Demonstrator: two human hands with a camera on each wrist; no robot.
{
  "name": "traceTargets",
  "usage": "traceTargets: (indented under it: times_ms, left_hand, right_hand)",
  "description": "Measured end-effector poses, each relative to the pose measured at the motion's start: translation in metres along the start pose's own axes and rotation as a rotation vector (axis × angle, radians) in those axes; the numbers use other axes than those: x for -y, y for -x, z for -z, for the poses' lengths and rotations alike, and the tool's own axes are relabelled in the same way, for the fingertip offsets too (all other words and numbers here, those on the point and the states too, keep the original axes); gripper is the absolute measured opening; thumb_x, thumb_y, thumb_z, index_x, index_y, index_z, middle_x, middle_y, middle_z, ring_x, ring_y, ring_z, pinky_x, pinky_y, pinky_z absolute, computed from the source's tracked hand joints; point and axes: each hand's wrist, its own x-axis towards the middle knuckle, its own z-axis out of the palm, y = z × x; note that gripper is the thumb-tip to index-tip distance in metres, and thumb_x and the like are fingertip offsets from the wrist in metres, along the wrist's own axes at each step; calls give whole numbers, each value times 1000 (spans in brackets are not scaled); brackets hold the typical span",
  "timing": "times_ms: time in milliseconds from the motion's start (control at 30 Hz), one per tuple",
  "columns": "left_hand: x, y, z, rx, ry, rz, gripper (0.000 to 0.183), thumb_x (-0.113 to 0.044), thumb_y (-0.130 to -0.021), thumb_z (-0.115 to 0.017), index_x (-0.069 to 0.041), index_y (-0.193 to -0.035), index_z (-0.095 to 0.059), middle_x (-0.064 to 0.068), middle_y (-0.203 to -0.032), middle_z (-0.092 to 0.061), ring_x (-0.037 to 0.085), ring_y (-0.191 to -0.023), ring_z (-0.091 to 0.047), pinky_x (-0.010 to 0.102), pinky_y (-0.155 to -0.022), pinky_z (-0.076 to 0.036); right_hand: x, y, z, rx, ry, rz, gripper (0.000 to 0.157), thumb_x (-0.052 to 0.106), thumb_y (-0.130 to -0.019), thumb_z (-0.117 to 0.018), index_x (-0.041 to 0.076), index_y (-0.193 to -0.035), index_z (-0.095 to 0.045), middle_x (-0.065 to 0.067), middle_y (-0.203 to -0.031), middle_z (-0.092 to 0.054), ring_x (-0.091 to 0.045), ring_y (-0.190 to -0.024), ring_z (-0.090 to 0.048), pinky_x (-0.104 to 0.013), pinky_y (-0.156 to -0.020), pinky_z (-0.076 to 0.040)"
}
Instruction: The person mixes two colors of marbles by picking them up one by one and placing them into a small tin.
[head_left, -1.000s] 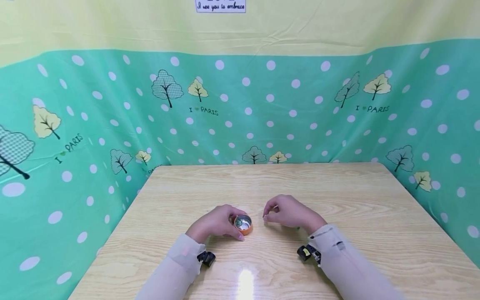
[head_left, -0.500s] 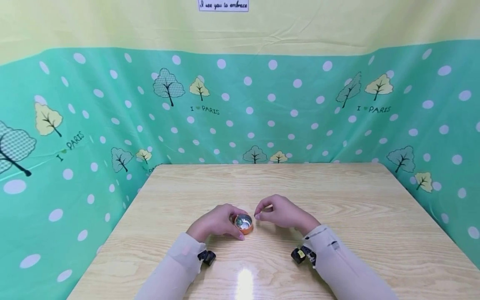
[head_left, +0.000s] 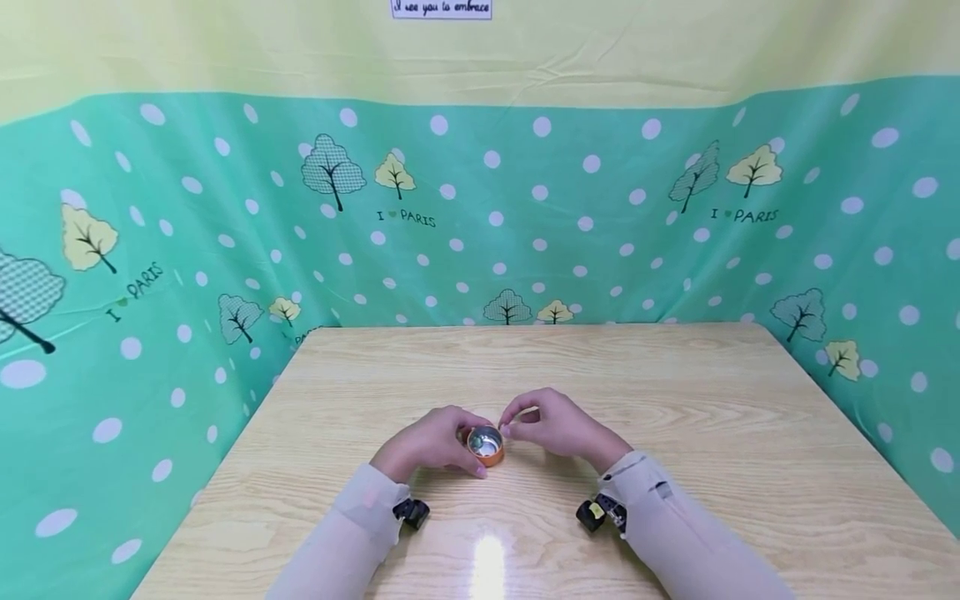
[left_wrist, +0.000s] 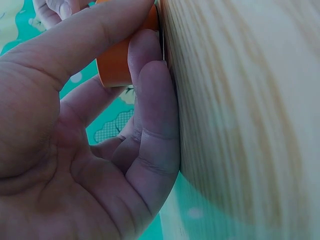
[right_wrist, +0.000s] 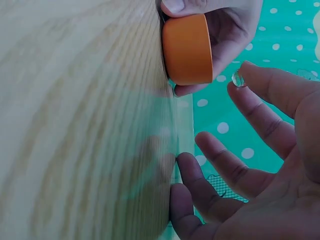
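A small orange cup (right_wrist: 188, 50) with a shiny silver inside stands upright on the table. My left hand (head_left: 437, 442) grips it from the left, thumb at the near side and fingers behind. Something greenish and glinting shows at the bottom of the cup in the head view. Between thumb and index fingertip, my right hand (head_left: 557, 425) pinches a small clear glass marble (right_wrist: 237, 79). In the head view those fingertips are right at the cup's right rim. The other right fingers are spread, the lowest ones close to the tabletop.
The wooden table (head_left: 675, 375) spreads around both hands. Behind and beside it hangs a green curtain (head_left: 540, 183) with white dots and trees. Each wrist carries a small black camera, such as the right wrist camera (head_left: 591, 515).
My right hand has moved left with the marble, from a short way off to the cup's rim. My left hand and the cup have stayed in place.
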Motion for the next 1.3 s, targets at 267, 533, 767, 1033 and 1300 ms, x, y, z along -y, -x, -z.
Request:
traceTargets:
  times_ms: [267, 533, 767, 1033, 1300]
  left_hand:
    - [0, 0, 2, 0, 9, 2, 54, -24, -72, -97, -32, -122, -76, -5, -108, -72, 16, -90, -63, 34, -73, -54]
    - [2, 0, 2, -2, 17, 4, 54, -25, -72, -97, -32, -121, -76, -4, -109, -72, 17, -89, -63, 35, -70, -54]
    - [0, -1, 2, 1, 10, -6, 49, -25, -73, -96, -33, -117, -77, -6, -108, -72, 16, -90, -63, 34, -74, -53]
    - [1, -3, 0, -4, 2, -18, 51, -25, -72, -97, -32, -118, -77, -9, -110, -73, 13, -97, -65, 39, -89, -53]
    - [3, 0, -1, -6, 11, -5, 53, -24, -72, -97, -31, -120, -76, -9, -109, -73, 15, -96, -65, 37, -85, -53]
  right_hand:
    - [5, 2, -4, -7, 69, 52, 6, 32, -93, -79, 29, -98, -79, 5, -100, -71, -15, -67, -50, -32, -62, -43]
    - [7, 3, -8, -28, 114, 59, 6, 29, -92, -79, 29, -97, -80, 5, -96, -67, -20, -83, -56, -34, -71, -45]
    - [10, 5, -7, -41, 145, 71, 7, 27, -90, -81, 30, -96, -80, 10, -105, -70, -17, -95, -58, -39, -86, -47]
    - [10, 6, -8, -37, 135, 70, 8, 26, -89, -81, 29, -96, -80, 9, -107, -71, -18, -98, -60, -40, -88, -48]
    - [8, 5, -12, -42, 135, 79, 8, 27, -88, -83, 29, -96, -81, 12, -105, -71, -22, -108, -62, -49, -99, -48]
